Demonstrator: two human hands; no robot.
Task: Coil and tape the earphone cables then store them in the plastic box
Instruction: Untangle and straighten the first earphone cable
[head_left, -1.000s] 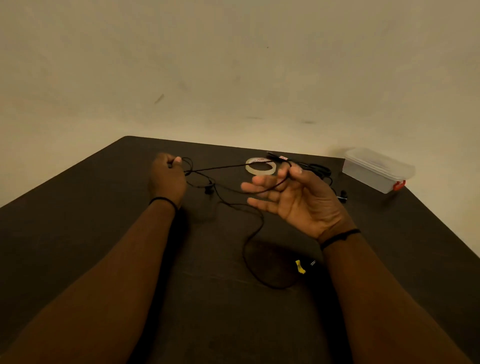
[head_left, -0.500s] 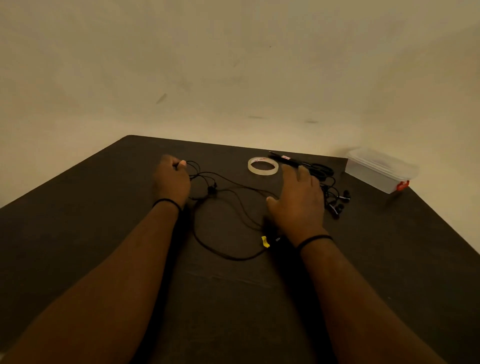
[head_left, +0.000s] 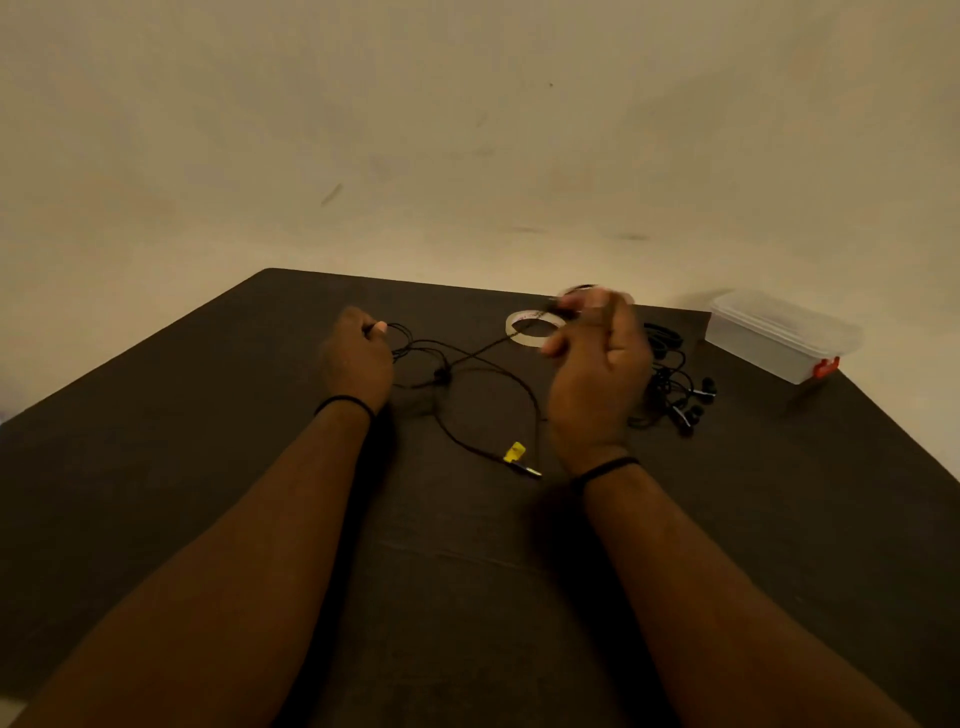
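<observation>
Cable (head_left: 470, 358) strung between left hand (head_left: 356, 358) and right hand (head_left: 597, 364).

A dark table (head_left: 753, 519) bore a black earphone cable (head_left: 457, 436) with a yellow tag (head_left: 515, 451), a tape roll (head_left: 535, 328), a heap of tangled earphones (head_left: 675, 395) and a lidded plastic box (head_left: 779, 338) near its far right corner.

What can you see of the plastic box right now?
The plastic box is a small rectangular container of translucent, whitish plastic. Its lid is on, with an orange-red clip at the near right end. It sits flat near the far right corner of the dark table, apart from both hands and the cables. Contents cannot be made out.
</observation>
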